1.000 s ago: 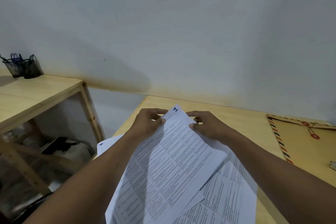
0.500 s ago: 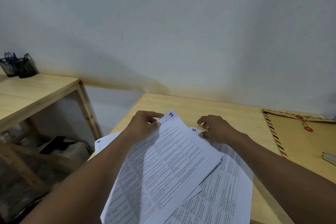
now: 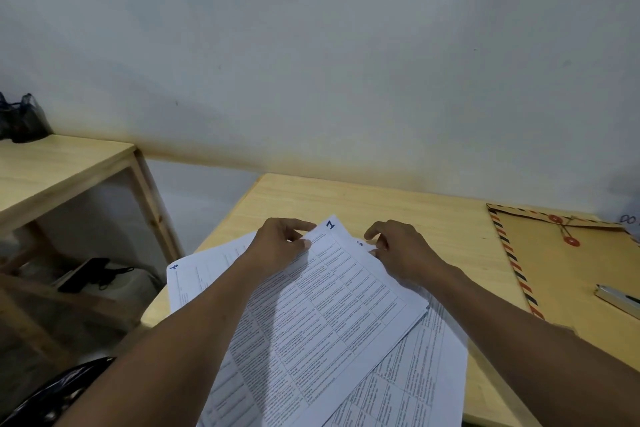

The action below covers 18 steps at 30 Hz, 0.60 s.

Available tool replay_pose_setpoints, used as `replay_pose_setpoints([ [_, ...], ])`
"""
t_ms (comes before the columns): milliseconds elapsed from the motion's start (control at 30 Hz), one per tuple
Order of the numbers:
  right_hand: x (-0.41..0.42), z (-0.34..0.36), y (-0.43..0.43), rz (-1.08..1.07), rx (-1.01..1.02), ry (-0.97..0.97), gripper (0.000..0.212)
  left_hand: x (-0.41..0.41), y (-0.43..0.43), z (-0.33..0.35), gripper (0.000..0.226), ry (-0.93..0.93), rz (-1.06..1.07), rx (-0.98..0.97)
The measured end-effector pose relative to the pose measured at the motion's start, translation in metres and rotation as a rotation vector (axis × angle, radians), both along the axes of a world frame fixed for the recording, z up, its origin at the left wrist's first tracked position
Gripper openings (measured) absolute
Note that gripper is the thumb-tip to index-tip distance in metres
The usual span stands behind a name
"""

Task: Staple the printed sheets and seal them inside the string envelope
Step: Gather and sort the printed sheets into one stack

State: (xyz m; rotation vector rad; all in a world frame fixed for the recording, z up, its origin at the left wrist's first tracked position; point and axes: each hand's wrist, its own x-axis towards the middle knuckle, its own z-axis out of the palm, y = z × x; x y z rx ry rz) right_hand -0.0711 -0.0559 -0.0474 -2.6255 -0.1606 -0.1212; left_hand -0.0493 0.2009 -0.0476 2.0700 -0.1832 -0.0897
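Left hand [image 3: 280, 246]: grip closed, thumb and fingers pinching the far left edge of the top printed sheet [image 3: 332, 315], a thin white page ruled into a table of fine text, with a blue handwritten "1" in its far corner. The page lies skewed, that corner pointing away from the person.

Right hand [image 3: 398, 250]: just right of the left grip, across the marked corner. Fingers curled, tips at the far corner of a lower sheet [image 3: 415, 374] that sticks out from beneath the top page. I cannot tell whether this grip actually holds the paper or only rests on it.

The lower sheet, same table print, fans out right of and nearer than the grips. A third sheet [image 3: 201, 274] shows left of the left grip, flat, with a blue mark at its corner, overhanging the desk edge.

All sheets lie on the desk [image 3: 398, 204], pale wood laminate with faint grain, matte.

Well right of the right grip: the string envelope [image 3: 571, 274], flat kraft-brown paper, red and dark striped border, two red discs joined by string on the flap. A metallic stapler [image 3: 616, 298] rests on it, cut off by the frame edge.

Far left of the grips: a second wooden table [image 3: 52, 170] carrying a dark mesh pen holder [image 3: 24, 120].
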Motion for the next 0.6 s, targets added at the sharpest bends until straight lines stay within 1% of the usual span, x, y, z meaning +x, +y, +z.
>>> replay_pose_setpoints([
  [167,0.001,-0.005,-0.005,-0.023,0.102,0.027,0.025,-0.002,-0.009,0.001,0.028,0.002,-0.072,-0.028],
  [267,0.001,-0.007,-0.007,-0.029,0.168,0.054,0.031,0.0,-0.007,0.0,0.028,0.01,-0.092,-0.04],
  [367,0.003,-0.006,-0.008,-0.023,0.113,0.056,0.037,-0.002,-0.003,0.002,0.027,0.02,-0.113,-0.093],
  [533,0.008,0.001,-0.006,-0.048,0.117,0.106,0.029,-0.007,0.001,0.01,0.026,0.077,-0.138,-0.184],
  [600,0.009,0.002,-0.006,-0.058,0.138,0.129,0.029,-0.008,0.0,0.014,0.026,0.094,-0.138,-0.179],
])
